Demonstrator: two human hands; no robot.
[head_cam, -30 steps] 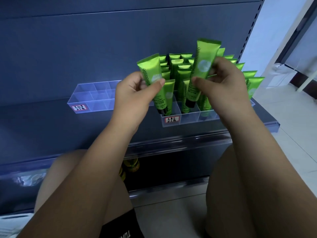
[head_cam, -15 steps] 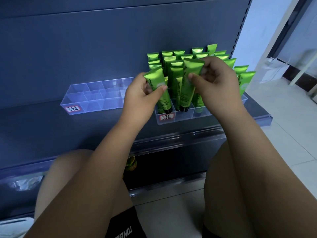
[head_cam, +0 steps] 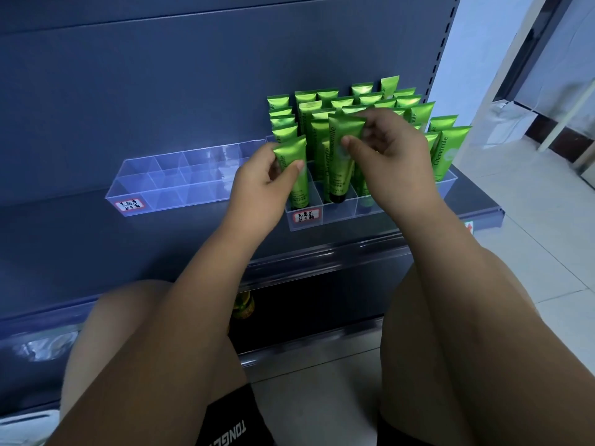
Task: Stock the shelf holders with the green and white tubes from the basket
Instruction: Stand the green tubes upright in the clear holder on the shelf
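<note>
A clear divided holder [head_cam: 338, 214] on the dark shelf carries several upright green tubes [head_cam: 409, 117] with black caps. My left hand [head_cam: 260, 185] pinches a green tube [head_cam: 291, 156] that stands cap-down in the holder's front-left compartment. My right hand [head_cam: 389, 156] pinches a second green tube [head_cam: 341, 136] near its top; its cap sits in the front compartment just to the right. The basket is out of view.
A second clear divided holder [head_cam: 180, 181] with a red-edged label stands to the left on the same shelf [head_cam: 80, 239], with no tubes in it. The dark back panel rises behind. My knees sit below the shelf edge. White tiled floor lies at right.
Both hands have lowered their tubes from above the rows down into the holder's front compartments. The view has shifted a little to the left.
</note>
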